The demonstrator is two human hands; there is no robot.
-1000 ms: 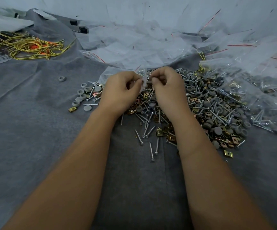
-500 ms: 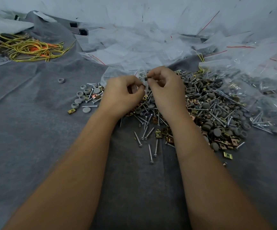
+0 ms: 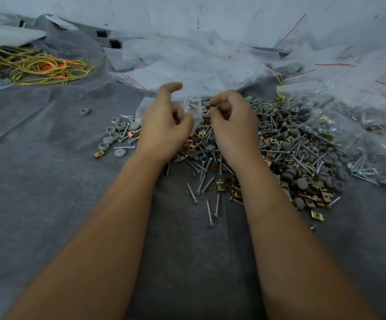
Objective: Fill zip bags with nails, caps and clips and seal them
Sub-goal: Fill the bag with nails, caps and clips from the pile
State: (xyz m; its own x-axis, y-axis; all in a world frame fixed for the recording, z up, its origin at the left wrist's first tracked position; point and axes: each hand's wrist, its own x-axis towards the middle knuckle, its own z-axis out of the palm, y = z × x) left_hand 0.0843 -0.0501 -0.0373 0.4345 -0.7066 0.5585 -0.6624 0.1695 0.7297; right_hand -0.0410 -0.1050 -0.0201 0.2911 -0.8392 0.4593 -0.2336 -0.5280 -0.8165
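Lifting index finger since earlier, left hand point(image 3: 164, 125) pinches zip bag point(image 3: 193, 109); right hand point(image 3: 231, 121) pinches small clip point(image 3: 208, 108).

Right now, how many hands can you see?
2. The left hand is at the left edge of the pile, holding a clear zip bag; the right hand is beside it, pinching a small piece. No others show.
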